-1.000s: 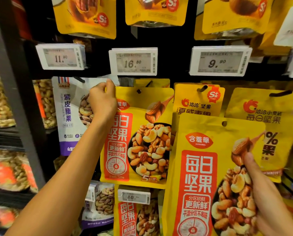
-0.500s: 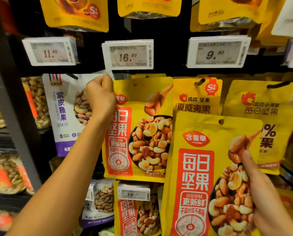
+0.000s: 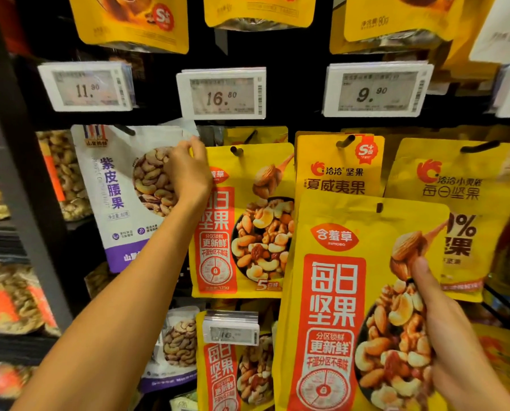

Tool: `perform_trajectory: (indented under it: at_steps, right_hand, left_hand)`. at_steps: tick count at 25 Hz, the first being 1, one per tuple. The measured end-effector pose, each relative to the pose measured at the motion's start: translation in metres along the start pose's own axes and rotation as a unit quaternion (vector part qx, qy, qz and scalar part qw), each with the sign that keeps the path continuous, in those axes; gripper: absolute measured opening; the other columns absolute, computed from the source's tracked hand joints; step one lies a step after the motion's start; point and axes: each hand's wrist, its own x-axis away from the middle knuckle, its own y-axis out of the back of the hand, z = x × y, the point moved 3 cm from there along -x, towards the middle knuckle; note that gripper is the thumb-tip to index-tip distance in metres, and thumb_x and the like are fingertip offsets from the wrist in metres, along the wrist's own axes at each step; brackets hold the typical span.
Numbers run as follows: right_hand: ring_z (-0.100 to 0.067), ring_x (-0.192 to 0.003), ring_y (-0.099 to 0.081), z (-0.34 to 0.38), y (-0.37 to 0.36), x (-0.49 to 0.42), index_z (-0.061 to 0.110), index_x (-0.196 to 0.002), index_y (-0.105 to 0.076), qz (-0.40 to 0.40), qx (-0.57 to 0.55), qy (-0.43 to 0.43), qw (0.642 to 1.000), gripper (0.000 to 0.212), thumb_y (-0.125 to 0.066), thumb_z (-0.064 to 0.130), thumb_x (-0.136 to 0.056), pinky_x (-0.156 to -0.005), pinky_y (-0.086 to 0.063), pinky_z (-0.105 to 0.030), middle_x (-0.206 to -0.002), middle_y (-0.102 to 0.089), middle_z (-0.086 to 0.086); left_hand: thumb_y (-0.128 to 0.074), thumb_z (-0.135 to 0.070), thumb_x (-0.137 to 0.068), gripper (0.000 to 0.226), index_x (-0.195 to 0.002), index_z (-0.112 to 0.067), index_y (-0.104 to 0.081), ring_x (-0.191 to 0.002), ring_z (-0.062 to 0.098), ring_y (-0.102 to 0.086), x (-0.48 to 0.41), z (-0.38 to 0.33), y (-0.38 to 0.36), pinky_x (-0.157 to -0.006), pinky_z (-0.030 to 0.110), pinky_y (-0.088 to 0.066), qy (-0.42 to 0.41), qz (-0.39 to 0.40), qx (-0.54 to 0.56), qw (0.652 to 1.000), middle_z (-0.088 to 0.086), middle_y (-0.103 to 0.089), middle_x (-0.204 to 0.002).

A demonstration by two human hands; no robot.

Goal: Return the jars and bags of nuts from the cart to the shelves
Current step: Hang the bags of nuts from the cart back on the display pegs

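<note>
My right hand (image 3: 452, 348) grips a yellow bag of mixed nuts (image 3: 337, 307) by its right side, thumb on the front, and holds it up in front of the display. A matching yellow bag (image 3: 248, 226) hangs on a black peg (image 3: 236, 151) under the 16.80 price tag (image 3: 221, 93). My left hand (image 3: 188, 173) pinches the upper left corner of that hanging bag, fingers curled over its edge. The held bag's hang hole (image 3: 379, 207) is free of any peg.
A white and purple cashew bag (image 3: 120, 197) hangs left of my left hand. Other yellow bags (image 3: 339, 167) hang to the right and in the row above. More mixed-nut bags (image 3: 230, 369) hang below. A black shelf upright (image 3: 25, 185) stands at the left.
The view has drifted up slightly. My left hand slid from the bag's top edge down onto its upper left corner. The bag in my right hand stays about where it was.
</note>
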Motion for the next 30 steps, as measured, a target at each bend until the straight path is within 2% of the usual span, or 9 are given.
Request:
perform_trajectory:
  at_steps: [3, 6, 8, 10, 12, 14, 21, 26, 30]
  right_hand:
    - [-0.019, -0.08, -0.073, 0.012, -0.017, 0.002, 0.033, -0.076, -0.076, 0.02, 0.064, 0.006, 0.998, 0.045, -0.061, 0.069, -0.055, -0.08, -0.051, -0.037, -0.086, -0.076, -0.005]
    - [-0.019, -0.081, -0.073, 0.012, -0.009, 0.001, 0.03, -0.079, -0.076, 0.018, 0.056, 0.018, 0.998, 0.048, -0.062, 0.069, -0.055, -0.078, -0.051, -0.036, -0.086, -0.076, -0.005]
    - [-0.018, -0.086, -0.072, 0.014, -0.014, 0.0, 0.029, -0.084, -0.076, 0.014, 0.064, 0.024, 0.998, 0.053, -0.063, 0.07, -0.055, -0.085, -0.051, -0.038, -0.089, -0.076, -0.004]
    - [-0.017, -0.087, -0.072, 0.016, -0.016, 0.0, 0.023, -0.088, -0.075, 0.01, 0.07, 0.028, 0.997, 0.06, -0.064, 0.071, -0.053, -0.09, -0.05, -0.04, -0.089, -0.076, -0.003]
    - [-0.017, -0.087, -0.072, 0.017, -0.019, 0.001, 0.017, -0.092, -0.074, 0.011, 0.077, 0.033, 0.996, 0.066, -0.064, 0.071, -0.055, -0.091, -0.05, -0.04, -0.088, -0.076, -0.003]
    - [-0.017, -0.088, -0.072, 0.021, -0.025, 0.003, 0.016, -0.093, -0.073, 0.01, 0.097, 0.054, 0.994, 0.065, -0.061, 0.071, -0.059, -0.093, -0.05, -0.042, -0.087, -0.076, -0.002]
    - [-0.016, -0.099, -0.068, 0.028, -0.037, 0.003, 0.018, -0.103, -0.07, 0.052, 0.122, 0.076, 0.988, 0.068, -0.054, 0.071, -0.065, -0.097, -0.047, -0.041, -0.097, -0.075, -0.001]
    - [-0.01, -0.092, -0.07, 0.03, -0.028, 0.002, 0.02, -0.098, -0.07, 0.095, 0.103, 0.1, 0.985, 0.06, -0.044, 0.065, -0.069, -0.08, -0.055, -0.025, -0.092, -0.075, 0.003]
    - [-0.001, -0.089, -0.068, 0.026, -0.043, -0.005, 0.022, -0.095, -0.067, 0.113, 0.125, 0.12, 0.978, 0.051, -0.042, 0.061, -0.072, -0.071, -0.052, -0.013, -0.09, -0.074, 0.011]
  left_hand:
    - [-0.032, -0.026, -0.102, 0.037, -0.07, -0.009, -0.044, -0.053, 0.006, -0.037, 0.016, 0.0, 0.013, -0.049, 0.023, -0.025, -0.075, -0.006, -0.008, 0.997, -0.006, -0.043, -0.061]
    - [-0.036, -0.022, -0.099, 0.031, -0.1, 0.004, -0.052, -0.082, 0.021, -0.05, 0.046, -0.011, 0.045, -0.069, 0.02, -0.031, -0.186, -0.092, -0.002, 0.978, 0.013, -0.056, -0.092]
    - [-0.034, -0.023, -0.099, 0.033, -0.092, -0.001, -0.058, -0.082, 0.017, -0.049, 0.075, -0.017, 0.056, -0.075, 0.026, -0.036, -0.209, -0.095, 0.018, 0.973, 0.014, -0.058, -0.088]
    - [-0.029, -0.033, -0.102, 0.047, -0.074, -0.011, -0.06, -0.068, 0.007, -0.056, 0.109, -0.027, 0.048, -0.065, 0.019, -0.044, -0.102, 0.071, 0.139, 0.982, 0.003, -0.063, -0.071]
    - [-0.026, -0.047, -0.098, 0.056, -0.069, -0.019, -0.064, -0.064, 0.006, -0.065, 0.141, -0.038, 0.035, -0.059, 0.015, -0.049, 0.052, 0.235, 0.243, 0.94, -0.001, -0.069, -0.066]
    - [-0.03, -0.057, -0.087, 0.052, -0.069, -0.03, -0.071, -0.067, 0.006, -0.07, 0.16, -0.047, 0.028, -0.059, 0.018, -0.053, 0.109, 0.293, 0.286, 0.906, -0.006, -0.072, -0.069]
    - [-0.035, -0.044, -0.097, 0.044, -0.067, -0.017, -0.053, -0.051, 0.008, -0.067, 0.152, -0.051, 0.021, -0.046, 0.018, -0.052, 0.099, 0.24, 0.315, 0.913, -0.003, -0.066, -0.054]
    - [-0.039, -0.048, -0.095, 0.043, -0.063, -0.024, -0.055, -0.048, 0.008, -0.066, 0.151, -0.042, 0.017, -0.041, 0.018, -0.049, 0.157, 0.196, 0.333, 0.909, -0.004, -0.066, -0.053]
    - [-0.041, -0.05, -0.094, 0.045, -0.062, -0.022, -0.055, -0.047, 0.009, -0.065, 0.139, -0.032, 0.026, -0.041, 0.018, -0.049, 0.153, 0.166, 0.307, 0.925, -0.003, -0.066, -0.053]
